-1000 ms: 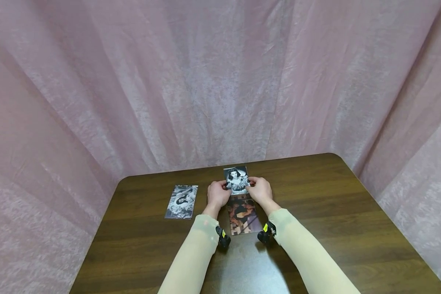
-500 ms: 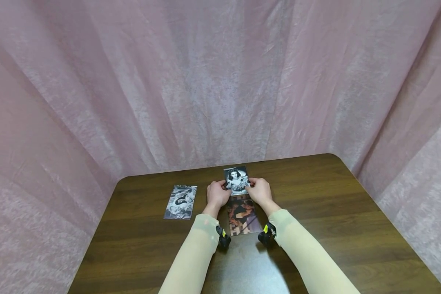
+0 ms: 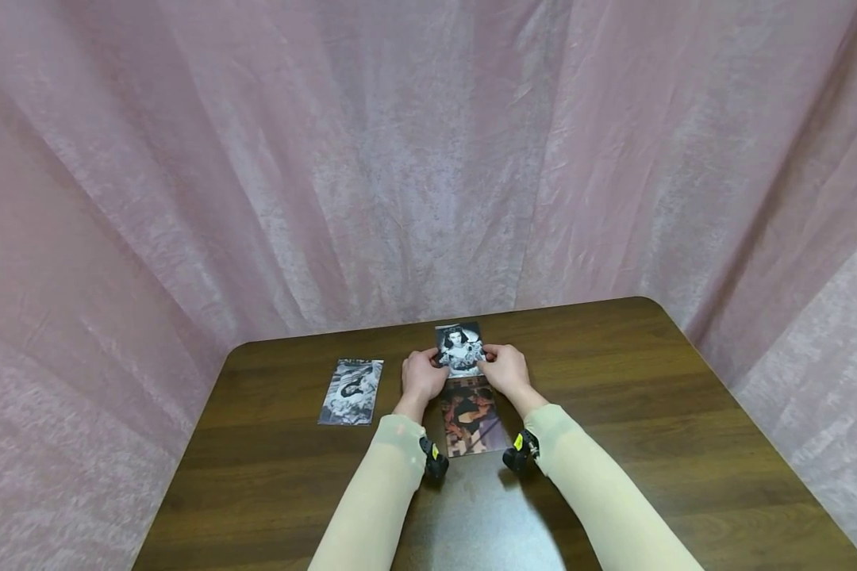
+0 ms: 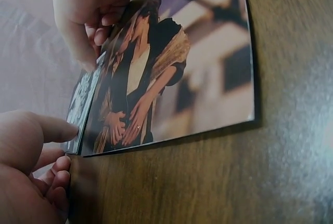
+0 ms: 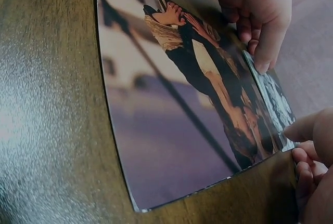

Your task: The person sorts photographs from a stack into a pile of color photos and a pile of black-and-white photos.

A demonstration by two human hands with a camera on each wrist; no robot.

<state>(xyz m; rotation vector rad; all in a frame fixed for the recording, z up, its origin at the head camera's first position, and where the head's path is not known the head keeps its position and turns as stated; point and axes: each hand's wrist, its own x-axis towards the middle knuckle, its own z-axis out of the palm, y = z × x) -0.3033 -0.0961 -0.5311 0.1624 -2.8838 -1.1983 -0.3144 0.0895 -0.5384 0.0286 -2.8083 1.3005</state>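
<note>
A black-and-white photo print (image 3: 460,349) of a figure in a ruffled dress lies near the table's back edge. My left hand (image 3: 423,377) pinches its left side, and my right hand (image 3: 509,373) pinches the right side. Each thumb rests on the print's face near its front corners, seen close up in the left wrist view beside the left hand (image 4: 26,156). Directly in front, edge to edge or nearly so, is a colour photo print (image 3: 471,420) of clasped figures. It fills much of the right wrist view, where the right hand (image 5: 317,151) is at the lower right.
Another black-and-white photo print (image 3: 351,392) lies to the left of my left hand, turned sideways. The brown wooden table (image 3: 643,412) extends to both sides and has rounded back corners. Pink velvet curtains (image 3: 414,159) hang behind it and at the sides.
</note>
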